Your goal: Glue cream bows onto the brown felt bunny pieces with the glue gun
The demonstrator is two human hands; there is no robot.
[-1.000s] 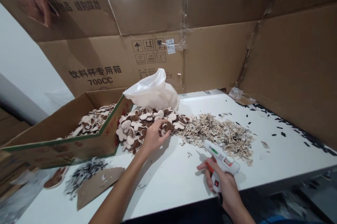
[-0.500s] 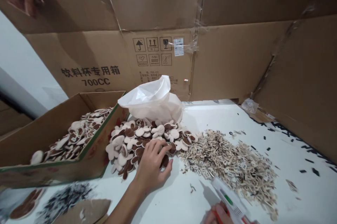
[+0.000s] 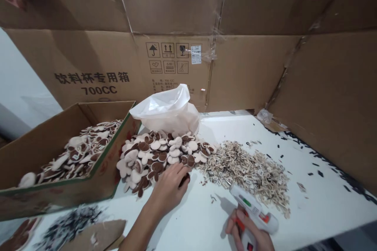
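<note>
As the left hand [image 3: 170,189] lay palm down at the near edge of the pieces [image 3: 159,154], a heap of brown and cream shapes on the table [image 3: 309,211], its fingers curled over a dark one at the heap's rim. Whether the grip had closed on it could not be told. The right hand [image 3: 250,235] sat low at the table's near edge, well apart from the left. Its grip was wrapped tight round the handle of a white glue gun [image 3: 253,212], with one finger by the orange trigger. The gun's nozzle pointed up and left, towards the bits [image 3: 250,168], a spread of small pale cut-outs just right of the pieces and touching them.

Behind the heap stood a white bag [image 3: 167,109], its mouth open, resting against the pieces. To the left an open box [image 3: 53,194] held more of the same shapes; its corner touched the heap. Black chips [image 3: 319,173] were scattered along the right side. Near the box's front lay a dark, stringy litter [image 3: 67,227] and a scrap [image 3: 98,233] of brown card. Tall cardboard [image 3: 250,70] walled the table at the back and right.
</note>
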